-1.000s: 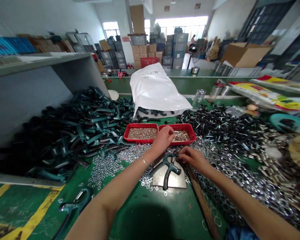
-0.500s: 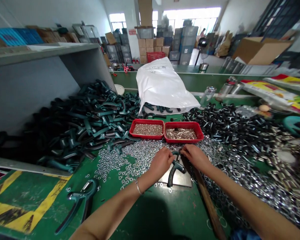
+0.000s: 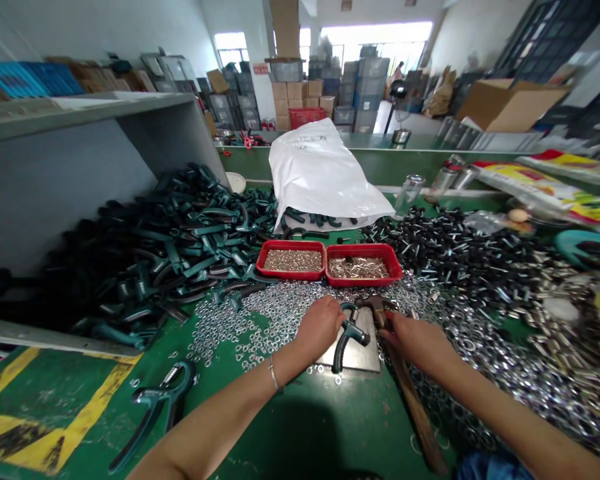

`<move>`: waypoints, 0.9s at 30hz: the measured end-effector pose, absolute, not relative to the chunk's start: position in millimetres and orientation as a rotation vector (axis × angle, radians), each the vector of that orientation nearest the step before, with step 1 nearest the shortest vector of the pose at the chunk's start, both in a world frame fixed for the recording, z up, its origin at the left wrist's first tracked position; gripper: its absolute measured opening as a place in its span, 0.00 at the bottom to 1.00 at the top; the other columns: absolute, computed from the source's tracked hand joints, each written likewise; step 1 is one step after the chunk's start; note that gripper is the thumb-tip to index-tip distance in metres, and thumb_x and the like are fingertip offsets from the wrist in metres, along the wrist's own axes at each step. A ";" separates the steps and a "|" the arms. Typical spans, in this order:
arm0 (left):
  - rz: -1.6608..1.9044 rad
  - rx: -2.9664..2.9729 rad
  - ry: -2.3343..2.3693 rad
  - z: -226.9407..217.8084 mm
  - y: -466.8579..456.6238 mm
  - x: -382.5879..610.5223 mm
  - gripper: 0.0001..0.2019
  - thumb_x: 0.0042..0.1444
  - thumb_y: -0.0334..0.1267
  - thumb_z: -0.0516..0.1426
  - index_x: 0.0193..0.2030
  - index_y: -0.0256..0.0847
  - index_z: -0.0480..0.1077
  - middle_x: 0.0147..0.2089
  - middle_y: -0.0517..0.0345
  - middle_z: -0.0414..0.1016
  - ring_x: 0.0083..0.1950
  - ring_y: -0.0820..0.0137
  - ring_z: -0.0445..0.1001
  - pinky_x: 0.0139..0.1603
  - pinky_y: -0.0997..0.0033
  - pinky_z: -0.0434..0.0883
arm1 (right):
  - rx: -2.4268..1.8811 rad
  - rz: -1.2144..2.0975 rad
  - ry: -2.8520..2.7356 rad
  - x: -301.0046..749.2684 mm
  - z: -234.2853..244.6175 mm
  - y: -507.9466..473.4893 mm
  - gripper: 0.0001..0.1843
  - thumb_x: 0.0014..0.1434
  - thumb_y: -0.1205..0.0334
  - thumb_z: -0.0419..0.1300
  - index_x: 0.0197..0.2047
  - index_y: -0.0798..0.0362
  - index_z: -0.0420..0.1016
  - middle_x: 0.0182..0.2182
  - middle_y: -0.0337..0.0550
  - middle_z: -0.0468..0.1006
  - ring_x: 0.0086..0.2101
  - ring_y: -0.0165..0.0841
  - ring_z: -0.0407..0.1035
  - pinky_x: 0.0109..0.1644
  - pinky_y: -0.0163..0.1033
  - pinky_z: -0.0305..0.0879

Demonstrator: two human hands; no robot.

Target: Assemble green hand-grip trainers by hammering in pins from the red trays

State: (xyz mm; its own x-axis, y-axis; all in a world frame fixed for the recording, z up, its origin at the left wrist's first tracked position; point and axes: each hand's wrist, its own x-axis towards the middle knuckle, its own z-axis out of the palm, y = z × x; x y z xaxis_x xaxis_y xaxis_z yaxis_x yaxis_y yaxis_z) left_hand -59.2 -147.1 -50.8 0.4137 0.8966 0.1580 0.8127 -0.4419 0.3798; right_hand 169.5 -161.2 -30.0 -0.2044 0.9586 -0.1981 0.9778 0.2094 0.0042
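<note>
A dark teal hand-grip part (image 3: 349, 335) lies on a small steel plate (image 3: 357, 353) on the green bench. My left hand (image 3: 320, 325) is closed on the left arm of this grip part and holds it down. My right hand (image 3: 416, 339) is wrapped round the wooden handle of a hammer (image 3: 409, 390), whose head (image 3: 373, 303) rests just beyond the plate. Loose silver washers (image 3: 275, 310) lie all round the plate. Two red trays (image 3: 396, 263) of small metal pieces stand just behind.
A big heap of teal grip parts (image 3: 155, 247) fills the left, under a grey shelf (image 3: 80, 113). Black bolts (image 3: 460, 250) and silver hardware (image 3: 520, 360) cover the right. A white bag (image 3: 320, 173) lies behind the trays. One finished grip (image 3: 155, 407) lies at front left.
My left hand came back from the right red tray to the grip part. My right hand left the part and took hold of the hammer handle.
</note>
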 end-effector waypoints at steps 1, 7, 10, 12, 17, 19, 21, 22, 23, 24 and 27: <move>0.452 2.536 1.450 -49.4 -144.0 -58.0 0.09 0.66 0.36 0.51 0.39 0.36 0.70 0.41 0.50 0.72 0.45 0.62 0.70 0.50 0.61 0.67 | 1.888 -0.212 2.269 170.6 -33.3 -169.0 0.21 0.65 0.47 0.53 0.52 0.55 0.69 0.35 0.60 0.82 0.34 0.53 0.78 0.32 0.45 0.65; 0.193 2.952 1.012 -36.7 -141.4 -57.2 0.10 0.66 0.34 0.50 0.40 0.34 0.72 0.41 0.48 0.73 0.46 0.61 0.70 0.50 0.59 0.65 | 2.150 -0.444 2.290 172.9 -42.8 -176.7 0.18 0.64 0.50 0.51 0.48 0.53 0.70 0.35 0.54 0.81 0.34 0.44 0.77 0.34 0.41 0.63; 0.226 2.941 1.101 -36.4 -166.7 -57.4 0.18 0.64 0.49 0.54 0.44 0.34 0.73 0.48 0.44 0.72 0.54 0.54 0.67 0.59 0.50 0.61 | 2.261 -0.637 2.437 182.6 -40.4 -170.0 0.12 0.61 0.51 0.52 0.39 0.51 0.66 0.32 0.48 0.79 0.31 0.39 0.74 0.34 0.40 0.63; 0.266 2.849 1.265 -38.3 -185.9 -54.7 0.24 0.60 0.54 0.56 0.50 0.34 0.72 0.55 0.42 0.70 0.58 0.50 0.65 0.62 0.46 0.58 | 2.264 -0.871 2.534 189.2 -37.7 -169.1 0.12 0.61 0.50 0.52 0.38 0.50 0.64 0.28 0.42 0.76 0.27 0.37 0.71 0.31 0.39 0.63; 0.334 2.557 1.520 -36.3 -203.0 -44.0 0.18 0.57 0.36 0.56 0.53 0.32 0.69 0.55 0.39 0.70 0.56 0.50 0.67 0.56 0.49 0.64 | 2.316 -1.679 2.178 217.4 -35.9 -174.6 0.17 0.63 0.42 0.48 0.38 0.48 0.62 0.17 0.31 0.68 0.16 0.33 0.62 0.20 0.37 0.58; 0.467 2.373 1.508 -30.4 -197.0 -42.2 0.17 0.55 0.31 0.55 0.53 0.34 0.70 0.53 0.40 0.71 0.55 0.53 0.69 0.57 0.52 0.65 | 2.378 -1.644 2.138 240.3 -37.6 -172.8 0.18 0.62 0.42 0.48 0.38 0.49 0.65 0.20 0.35 0.72 0.17 0.34 0.65 0.22 0.39 0.61; 0.625 2.065 1.421 -25.1 -188.3 -42.5 0.21 0.56 0.33 0.55 0.57 0.37 0.67 0.53 0.44 0.73 0.52 0.58 0.72 0.55 0.57 0.68 | 2.434 -1.218 2.336 265.5 -38.3 -167.8 0.18 0.60 0.44 0.51 0.38 0.50 0.69 0.27 0.43 0.78 0.25 0.38 0.71 0.30 0.42 0.66; 0.669 1.894 1.364 -24.0 -184.0 -43.5 0.22 0.57 0.35 0.55 0.59 0.38 0.64 0.51 0.46 0.74 0.50 0.60 0.74 0.53 0.60 0.70 | 2.434 -0.900 2.471 276.4 -37.9 -164.8 0.18 0.59 0.46 0.53 0.39 0.51 0.72 0.32 0.47 0.79 0.31 0.41 0.73 0.36 0.44 0.67; 0.685 1.747 1.323 -24.4 -180.0 -45.1 0.24 0.57 0.37 0.55 0.61 0.38 0.62 0.50 0.47 0.74 0.48 0.62 0.75 0.51 0.61 0.71 | 2.397 -0.583 2.587 284.7 -37.1 -161.9 0.18 0.59 0.47 0.54 0.40 0.52 0.74 0.35 0.50 0.79 0.36 0.44 0.73 0.42 0.47 0.66; 0.686 1.649 1.325 -26.3 -176.4 -47.7 0.26 0.57 0.38 0.56 0.62 0.38 0.60 0.50 0.47 0.75 0.47 0.62 0.76 0.50 0.62 0.72 | 2.333 -0.332 2.672 289.7 -35.9 -159.2 0.18 0.59 0.49 0.54 0.41 0.53 0.76 0.38 0.52 0.79 0.40 0.46 0.72 0.46 0.49 0.65; 0.740 1.749 1.569 -35.6 -166.2 -63.9 0.29 0.52 0.37 0.61 0.60 0.35 0.62 0.55 0.42 0.72 0.56 0.56 0.71 0.58 0.55 0.67 | 2.116 -0.116 2.826 282.1 -31.2 -151.7 0.18 0.63 0.52 0.51 0.44 0.52 0.78 0.41 0.51 0.79 0.44 0.45 0.70 0.51 0.50 0.61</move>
State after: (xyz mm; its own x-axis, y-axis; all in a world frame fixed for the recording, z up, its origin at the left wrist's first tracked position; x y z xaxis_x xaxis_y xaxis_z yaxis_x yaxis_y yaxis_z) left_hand -63.9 -166.2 -35.6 0.1179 0.9928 -0.0199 0.6162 -0.0574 0.7855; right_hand 282.1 -151.7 -31.2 -0.2341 0.9349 0.2668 0.9098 0.3074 -0.2788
